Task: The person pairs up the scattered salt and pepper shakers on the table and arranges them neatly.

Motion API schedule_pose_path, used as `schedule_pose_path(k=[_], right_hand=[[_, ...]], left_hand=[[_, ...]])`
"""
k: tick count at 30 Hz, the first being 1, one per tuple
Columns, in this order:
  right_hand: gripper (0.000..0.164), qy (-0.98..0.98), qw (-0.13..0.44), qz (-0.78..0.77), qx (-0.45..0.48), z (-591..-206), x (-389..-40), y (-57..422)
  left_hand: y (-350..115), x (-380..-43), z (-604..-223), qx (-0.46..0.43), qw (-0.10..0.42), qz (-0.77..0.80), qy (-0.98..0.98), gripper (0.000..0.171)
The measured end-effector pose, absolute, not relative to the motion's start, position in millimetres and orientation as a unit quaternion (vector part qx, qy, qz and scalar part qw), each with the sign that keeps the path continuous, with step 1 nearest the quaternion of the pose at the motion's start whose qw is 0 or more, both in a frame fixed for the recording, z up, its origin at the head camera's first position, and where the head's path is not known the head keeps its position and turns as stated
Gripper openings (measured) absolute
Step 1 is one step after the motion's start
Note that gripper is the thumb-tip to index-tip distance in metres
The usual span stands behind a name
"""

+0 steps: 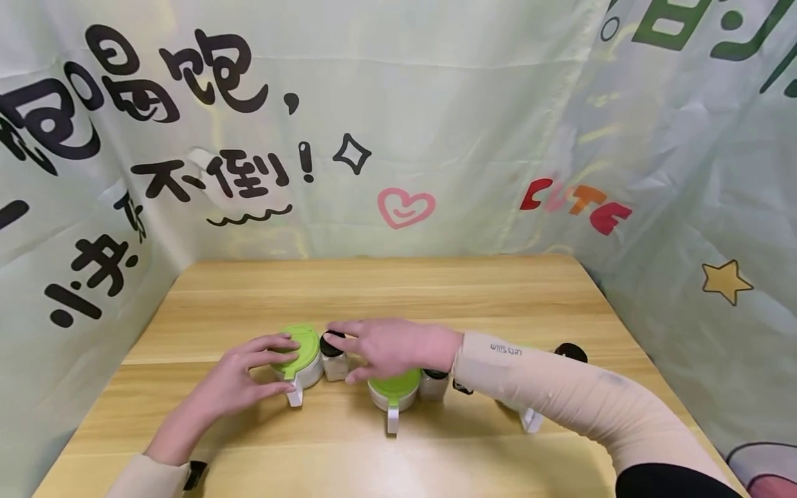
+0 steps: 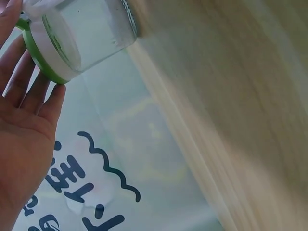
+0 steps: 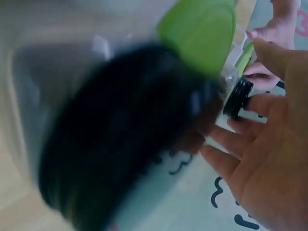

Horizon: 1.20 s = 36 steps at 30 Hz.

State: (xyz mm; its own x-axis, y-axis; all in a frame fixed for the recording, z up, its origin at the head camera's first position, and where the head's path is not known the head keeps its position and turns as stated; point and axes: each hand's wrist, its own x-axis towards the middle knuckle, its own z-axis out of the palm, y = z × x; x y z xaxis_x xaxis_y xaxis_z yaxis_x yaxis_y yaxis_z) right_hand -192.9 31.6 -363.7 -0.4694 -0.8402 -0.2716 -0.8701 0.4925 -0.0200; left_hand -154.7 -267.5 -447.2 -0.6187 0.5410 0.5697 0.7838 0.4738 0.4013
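Note:
My left hand (image 1: 233, 373) grips the green lid of the leftmost jar (image 1: 305, 349), its fingers over the rim and thumb by the white handle. In the left wrist view, this clear glass jar (image 2: 98, 33) stands on the table. Over the row reaches my right hand (image 1: 392, 346), with fingers fairly straight at the black cap of a small spice jar (image 1: 336, 366). That cap (image 3: 238, 98) is right at the fingertips in the right wrist view. A second green-lidded jar (image 1: 395, 391) sits partly hidden beneath the right hand.
Beside the middle jar stands another black-capped spice jar (image 1: 434, 389). Farther right, the right forearm mostly covers a jar with a white handle (image 1: 531, 420) and a black-capped one (image 1: 571, 352). Printed cloth (image 1: 473, 138) hangs behind and beside the wooden table (image 1: 398, 290).

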Motion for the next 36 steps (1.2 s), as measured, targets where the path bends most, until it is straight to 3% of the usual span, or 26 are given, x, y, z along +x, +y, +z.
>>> schedule_pose_path(k=[7, 36], right_hand=[[0.083, 0.863, 0.086, 0.081, -0.492, -373, -174, 25], [0.094, 0.911, 0.025, 0.031, -0.411, -401, -120, -16]], left_hand=[[-274, -146, -447, -0.374, 0.174, -0.326, -0.851, 0.053], [-303, -116, -438, -0.312, 0.163, -0.306, -0.885, 0.047]])
